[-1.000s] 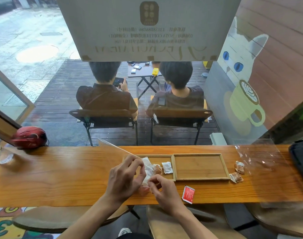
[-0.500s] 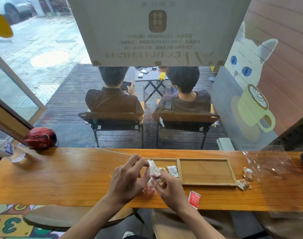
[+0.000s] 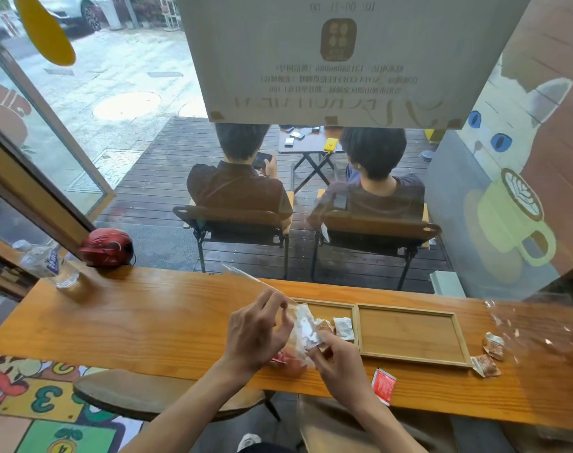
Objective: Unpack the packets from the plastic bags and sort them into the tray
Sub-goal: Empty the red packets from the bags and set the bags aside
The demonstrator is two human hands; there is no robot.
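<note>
A two-compartment wooden tray lies on the wooden counter. Its left compartment holds a white packet and a brown packet. My left hand pinches the edge of a clear plastic bag just left of the tray. My right hand pinches a white packet at the bag's mouth. Red packets show through the bag under my hands. A red packet lies near the counter's front edge. Two brown packets lie right of the tray.
An empty clear plastic bag lies at the counter's right end. A plastic water bottle and a red helmet stand at the far left. Stools stand below the front edge. A window runs along the counter's far side.
The view has tilted and shifted, so the counter sits lower in frame. My hands stay at the bag, and the white packet has come a little farther out of it.
</note>
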